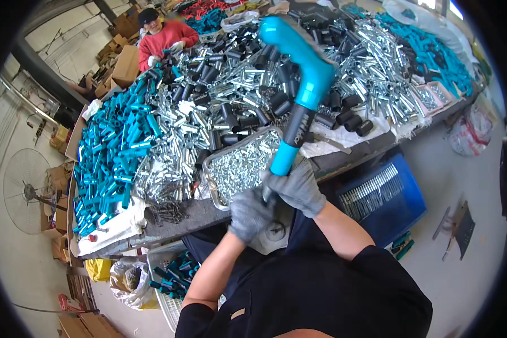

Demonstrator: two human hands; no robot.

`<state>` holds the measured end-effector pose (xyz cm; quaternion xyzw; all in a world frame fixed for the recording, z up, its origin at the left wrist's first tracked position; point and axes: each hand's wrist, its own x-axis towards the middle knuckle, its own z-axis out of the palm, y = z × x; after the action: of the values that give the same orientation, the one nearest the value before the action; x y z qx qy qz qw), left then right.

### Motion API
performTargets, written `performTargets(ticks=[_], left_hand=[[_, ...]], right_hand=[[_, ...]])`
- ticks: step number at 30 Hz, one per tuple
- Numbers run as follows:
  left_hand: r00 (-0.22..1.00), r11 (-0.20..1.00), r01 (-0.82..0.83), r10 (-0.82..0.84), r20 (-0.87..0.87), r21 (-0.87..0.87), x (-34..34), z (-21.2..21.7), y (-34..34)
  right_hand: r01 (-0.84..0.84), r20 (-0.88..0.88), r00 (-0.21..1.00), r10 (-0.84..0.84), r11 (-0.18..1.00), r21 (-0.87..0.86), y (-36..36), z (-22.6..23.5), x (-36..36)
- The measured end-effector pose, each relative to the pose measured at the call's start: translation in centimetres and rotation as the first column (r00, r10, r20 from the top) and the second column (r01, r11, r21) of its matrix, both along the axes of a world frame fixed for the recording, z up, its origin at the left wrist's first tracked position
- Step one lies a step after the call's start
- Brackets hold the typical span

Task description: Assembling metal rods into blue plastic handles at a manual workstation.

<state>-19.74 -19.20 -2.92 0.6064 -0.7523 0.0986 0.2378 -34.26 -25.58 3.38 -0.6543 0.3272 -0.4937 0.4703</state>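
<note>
A teal tool with a bent, pistol-like handle and a black sleeve [298, 128] stands tilted in front of me, its handle end up and away. My right hand [296, 188], in a grey glove, is wrapped round the tool's lower teal end. Just below and to the left, my gloved left hand [252, 214] is closed round a short metal shaft [266, 194] at the tool's bottom; its fingertips are partly hidden. Behind both hands, a clear plastic tray [207, 174] holds many small silver parts.
Teal handle pieces [115, 146] heap up at the left, metal tubes [177, 143] and black sleeves across the table. Below the right table edge, a blue bin [414, 208] holds metal rods. A white basket [172, 307] with teal-black pieces stands lower left. A person [166, 36] works at the far left.
</note>
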Motion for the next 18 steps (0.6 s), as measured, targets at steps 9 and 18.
performTargets(ticks=[9, 18], left_hand=[[-0.131, 0.506, 0.858, 0.385, -0.914, 0.09, -0.2, 4.8, 4.7], [0.952, 0.933, -0.133, 0.214, -0.22, 0.333, 0.4, 6.2, -0.3]], right_hand=[[-0.547, 0.357, 0.811, 0.464, 0.817, 0.182, 2.7, 1.3, 0.6], [0.176, 0.118, 0.981, -0.156, 0.966, -0.19, 0.0, -0.8, 3.4]])
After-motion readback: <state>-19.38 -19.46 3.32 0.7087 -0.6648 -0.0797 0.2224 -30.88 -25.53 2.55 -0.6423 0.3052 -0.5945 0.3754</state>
